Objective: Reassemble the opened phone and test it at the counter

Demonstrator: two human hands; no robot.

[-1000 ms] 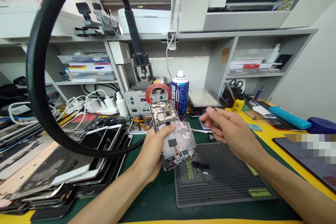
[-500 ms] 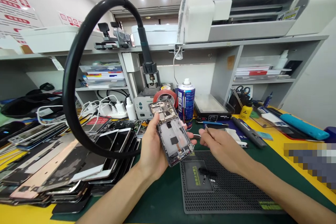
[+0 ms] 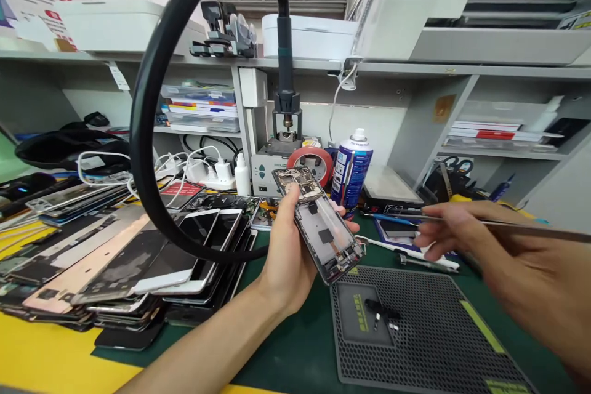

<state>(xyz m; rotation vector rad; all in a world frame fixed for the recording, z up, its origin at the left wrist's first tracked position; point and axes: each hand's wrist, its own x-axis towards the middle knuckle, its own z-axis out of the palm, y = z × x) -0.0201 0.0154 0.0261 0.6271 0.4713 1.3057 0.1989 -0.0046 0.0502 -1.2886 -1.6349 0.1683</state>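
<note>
My left hand [image 3: 289, 252] grips an opened smartphone [image 3: 321, 228], thumb along its near side and fingertips around the far edge. Its back is off, so the board at the top, a bare grey bay in the middle and the lower parts show. Off to the right, apart from the phone, my right hand [image 3: 480, 240] pinches a long thin metal tool [image 3: 540, 229] whose exact kind I cannot make out. Below the phone, a black honeycomb mat [image 3: 429, 332] carries small dark pieces [image 3: 382, 309].
Stacked phones and screens [image 3: 124, 258] fill the left side. A black flexible hose [image 3: 138, 129] loops beside my left arm. Behind the phone stand a blue spray can [image 3: 351, 169] and red tape roll [image 3: 318, 160]. A white slender tool [image 3: 415, 252] lies near my right hand.
My right hand has moved away from the phone's lower edge to the right, carrying the metal tool. My left hand still holds the phone. The camera view has shifted.
</note>
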